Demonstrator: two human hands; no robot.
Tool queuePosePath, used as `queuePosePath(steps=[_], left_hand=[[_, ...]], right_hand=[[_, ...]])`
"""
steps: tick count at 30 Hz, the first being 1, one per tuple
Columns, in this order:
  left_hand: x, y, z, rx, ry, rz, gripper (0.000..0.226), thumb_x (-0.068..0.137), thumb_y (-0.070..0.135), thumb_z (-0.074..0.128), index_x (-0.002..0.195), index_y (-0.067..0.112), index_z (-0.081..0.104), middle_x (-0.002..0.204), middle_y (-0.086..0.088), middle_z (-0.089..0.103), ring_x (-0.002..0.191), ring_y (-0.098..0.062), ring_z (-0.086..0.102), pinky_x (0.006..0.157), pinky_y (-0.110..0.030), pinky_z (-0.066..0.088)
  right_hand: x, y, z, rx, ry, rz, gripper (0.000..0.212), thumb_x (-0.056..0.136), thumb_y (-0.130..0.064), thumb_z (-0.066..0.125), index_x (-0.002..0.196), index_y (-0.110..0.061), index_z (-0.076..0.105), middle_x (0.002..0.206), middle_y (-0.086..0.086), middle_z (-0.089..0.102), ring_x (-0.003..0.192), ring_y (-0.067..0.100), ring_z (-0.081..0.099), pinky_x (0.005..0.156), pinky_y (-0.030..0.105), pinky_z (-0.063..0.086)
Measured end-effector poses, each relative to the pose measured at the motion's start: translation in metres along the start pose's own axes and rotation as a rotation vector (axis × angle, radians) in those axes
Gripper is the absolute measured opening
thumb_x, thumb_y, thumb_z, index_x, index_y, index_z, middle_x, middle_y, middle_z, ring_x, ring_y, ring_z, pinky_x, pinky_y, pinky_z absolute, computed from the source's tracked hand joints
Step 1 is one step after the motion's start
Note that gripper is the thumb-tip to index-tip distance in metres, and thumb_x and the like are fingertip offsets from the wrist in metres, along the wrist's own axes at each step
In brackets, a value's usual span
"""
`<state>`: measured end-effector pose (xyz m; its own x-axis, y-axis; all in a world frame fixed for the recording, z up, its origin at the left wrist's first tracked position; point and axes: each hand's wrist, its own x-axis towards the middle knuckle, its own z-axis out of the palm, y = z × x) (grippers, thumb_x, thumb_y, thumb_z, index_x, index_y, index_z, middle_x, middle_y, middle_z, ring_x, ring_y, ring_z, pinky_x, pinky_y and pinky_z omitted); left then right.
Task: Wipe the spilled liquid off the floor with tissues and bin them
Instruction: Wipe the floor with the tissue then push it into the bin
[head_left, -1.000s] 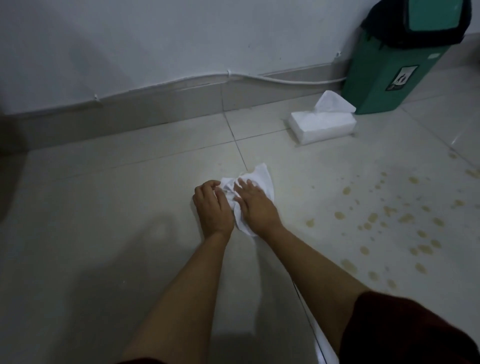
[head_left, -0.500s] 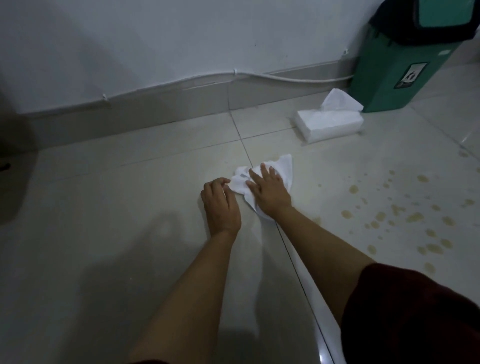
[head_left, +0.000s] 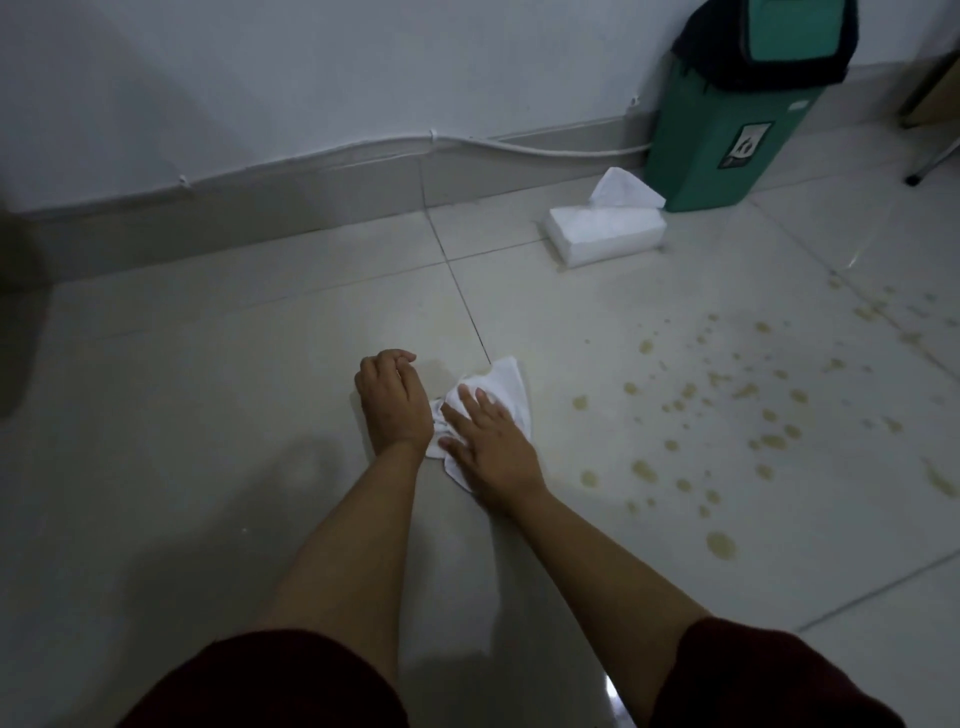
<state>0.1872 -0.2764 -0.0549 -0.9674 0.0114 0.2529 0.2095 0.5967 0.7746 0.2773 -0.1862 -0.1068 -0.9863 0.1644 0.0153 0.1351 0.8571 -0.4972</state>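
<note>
Pressing tissue (head_left: 501, 395), bin (head_left: 727, 124) label unreadable

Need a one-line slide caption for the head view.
Right hand presses a tissue flat on the floor, droplets unwiped at right.

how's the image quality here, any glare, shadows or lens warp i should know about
Head view: dim, flat lighting with a soft shadow of the person on the floor tiles at lower left; small glare streaks at the bottom edge and near the bin; wide-angle warp bends the baseboard; the hands, the tissue and the spill drops stay fairly sharp.
</note>
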Motion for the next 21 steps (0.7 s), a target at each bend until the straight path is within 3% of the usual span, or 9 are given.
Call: queuePosePath(steps=[6, 10, 15, 21], left_hand=[[-0.031, 0.008, -0.008, -0.004, -0.055, -0.022, 0.024, 0.095, 0.002, 0.039, 0.099, 0.0, 0.063, 0.108, -0.021, 0.057, 0.105, -0.033, 0.05, 0.087, -0.029, 0.034], [-0.05, 0.014, -0.014, -0.027, -0.127, -0.005, 0.024, 0.095, 0.004, 0.04, 0.096, 0.001, 0.064, 0.105, -0.02, 0.058, 0.103, -0.033, 0.051, 0.085, -0.029, 0.034], [-0.072, 0.004, -0.024, -0.017, -0.222, -0.013, 0.024, 0.095, 0.005, 0.04, 0.092, 0.001, 0.064, 0.1, -0.02, 0.06, 0.1, -0.032, 0.052, 0.085, -0.034, 0.038], [-0.104, -0.007, -0.034, -0.009, -0.298, -0.059, 0.026, 0.093, 0.006, 0.04, 0.088, 0.002, 0.065, 0.096, -0.017, 0.06, 0.097, -0.031, 0.054, 0.084, -0.035, 0.041]], right_hand=[[-0.056, -0.004, -0.004, -0.046, -0.03, -0.043, 0.048, 0.104, -0.033, 0.03, 0.15, -0.024, 0.025, 0.16, 0.001, 0.011, 0.149, 0.017, 0.005, 0.122, 0.029, -0.001], [-0.08, 0.0, -0.015, -0.051, -0.062, -0.061, 0.048, 0.104, -0.03, 0.033, 0.15, -0.021, 0.026, 0.16, 0.003, 0.011, 0.149, 0.017, 0.006, 0.12, 0.024, -0.004], [-0.106, -0.018, -0.007, -0.002, -0.056, 0.002, 0.048, 0.104, -0.03, 0.03, 0.151, -0.022, 0.024, 0.16, 0.003, 0.011, 0.15, 0.019, 0.004, 0.122, 0.03, -0.002], [-0.158, -0.043, 0.001, 0.036, -0.058, -0.078, 0.048, 0.104, -0.031, 0.033, 0.15, -0.021, 0.026, 0.16, 0.002, 0.012, 0.149, 0.016, 0.005, 0.12, 0.024, -0.006]])
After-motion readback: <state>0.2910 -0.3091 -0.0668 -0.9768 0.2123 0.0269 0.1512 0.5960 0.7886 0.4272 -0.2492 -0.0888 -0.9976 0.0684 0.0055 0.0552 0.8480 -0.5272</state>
